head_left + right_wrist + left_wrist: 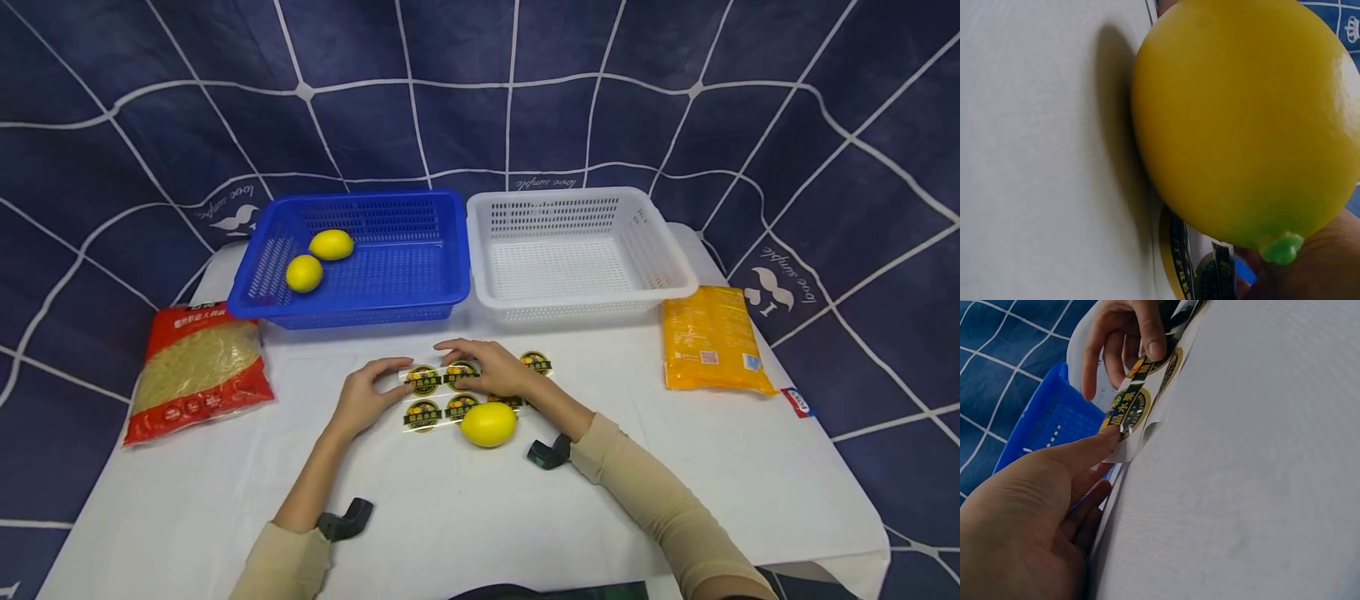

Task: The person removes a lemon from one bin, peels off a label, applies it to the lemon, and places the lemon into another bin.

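- A sticker sheet (441, 398) gleamed glossy, its paper-like backing smooth.
- The nearest lemon (488, 425) showed smooth, shiny skin.
- A blue basket (367, 311) and a white basket (585, 298) paired smooth plastic rims with perforated walls.
- Glossy, creased plastic film formed a red bag (195, 408) and an orange bag (712, 333).
- The surface (465, 517) looked matt and clothlike.
- Behind, a curtain (551, 125) hung in soft, matt fabric.
- Beige sleeves (660, 504) appeared matt cloth.

White-draped counter (450, 517): blue plastic basket (397, 271), eleven o'clock; white plastic basket (555, 262), one; red plastic bag (198, 371), nine; orange pouch (708, 333), two; yellow lemon (488, 425), centre.
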Action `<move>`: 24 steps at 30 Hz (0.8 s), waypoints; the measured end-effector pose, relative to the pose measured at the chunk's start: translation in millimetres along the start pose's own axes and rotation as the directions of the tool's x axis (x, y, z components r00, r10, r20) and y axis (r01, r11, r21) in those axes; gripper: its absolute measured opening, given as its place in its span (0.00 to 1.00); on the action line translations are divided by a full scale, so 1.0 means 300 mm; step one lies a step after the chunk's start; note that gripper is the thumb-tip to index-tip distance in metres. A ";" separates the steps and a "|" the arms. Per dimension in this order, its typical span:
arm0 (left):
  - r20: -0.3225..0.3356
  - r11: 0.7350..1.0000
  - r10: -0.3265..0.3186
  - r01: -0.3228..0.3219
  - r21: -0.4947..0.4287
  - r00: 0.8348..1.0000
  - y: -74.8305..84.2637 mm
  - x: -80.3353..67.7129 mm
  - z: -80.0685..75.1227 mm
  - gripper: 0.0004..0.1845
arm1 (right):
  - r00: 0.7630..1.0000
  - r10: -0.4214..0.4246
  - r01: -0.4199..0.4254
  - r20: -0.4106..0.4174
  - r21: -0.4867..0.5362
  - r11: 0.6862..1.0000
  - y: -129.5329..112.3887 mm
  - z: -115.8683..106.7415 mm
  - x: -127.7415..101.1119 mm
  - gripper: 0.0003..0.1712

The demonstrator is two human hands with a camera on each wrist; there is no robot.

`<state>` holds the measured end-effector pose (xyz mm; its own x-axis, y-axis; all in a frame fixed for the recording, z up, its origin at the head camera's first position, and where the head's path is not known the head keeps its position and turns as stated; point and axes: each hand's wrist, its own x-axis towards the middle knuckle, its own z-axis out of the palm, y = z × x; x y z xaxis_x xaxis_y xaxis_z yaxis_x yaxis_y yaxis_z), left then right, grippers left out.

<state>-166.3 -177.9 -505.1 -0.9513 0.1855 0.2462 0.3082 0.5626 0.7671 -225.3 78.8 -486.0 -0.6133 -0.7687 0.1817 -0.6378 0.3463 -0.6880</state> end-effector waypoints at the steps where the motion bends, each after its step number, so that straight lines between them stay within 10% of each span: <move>1: -0.018 1.000 -0.006 0.006 -0.008 1.000 0.001 0.000 0.000 0.20 | 1.000 -0.003 0.003 -0.003 0.005 1.000 -0.002 0.000 0.001 0.36; 14: -0.098 0.989 -0.101 0.089 -0.118 0.990 0.021 -0.006 -0.004 0.17 | 0.987 -0.090 0.080 -0.135 -0.074 0.994 -0.007 -0.006 0.045 0.21; 24: -0.105 0.977 -0.080 0.057 -0.206 0.991 0.155 -0.018 -0.031 0.14 | 0.992 -0.013 0.015 -0.125 0.019 1.000 -0.019 -0.006 0.084 0.14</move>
<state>-146.8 -160.2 -465.2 -0.9680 0.0546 0.2450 0.2464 0.3944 0.8853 -238.0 58.4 -476.1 -0.6585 -0.6997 0.2771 -0.6381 0.3239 -0.6985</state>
